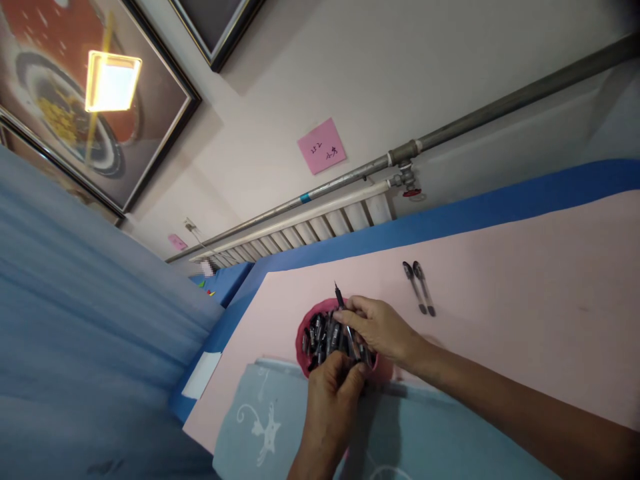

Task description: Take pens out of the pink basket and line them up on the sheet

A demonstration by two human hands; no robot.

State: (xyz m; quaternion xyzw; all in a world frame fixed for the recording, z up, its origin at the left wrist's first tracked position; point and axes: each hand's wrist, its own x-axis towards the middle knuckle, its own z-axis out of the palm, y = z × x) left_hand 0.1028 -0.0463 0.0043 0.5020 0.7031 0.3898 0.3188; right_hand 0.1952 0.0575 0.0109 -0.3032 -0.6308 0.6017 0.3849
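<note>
Nearest: blue cloth (245, 417) with a white cat print, at the near edge, left hand (333, 390) over it. Left thumb and index are bent in narrow at the near end of the pen (339, 297); can't tell if they're actually closed on it, contact is hidden. Right hand (383, 328) comes in from the right with thumb and fingertips pinching the pen partway along. So the pen sits over the bowl (384, 369), tilted, bare point facing far, no cap on that end. Bowl is pink, wavy rim, packed with dark loose pens (320, 333) lying at mixed angles; hands cover its near and right parts. Step in hand reads as two-handed handling of a single pen above the bowl, my judgement. Next move calls for a steady right pinch, since the barrel is thin and probably slick, and for keeping the point off the fingers; a slip likely drops it among the others. Right of the bowl, well apart: two pens (425, 289) side by side on the pink top (525, 300), neither touched. White sheet (202, 375) off to the left. Farther: radiator (345, 220), pipe (360, 172), pink note (322, 146) on the wall.
</note>
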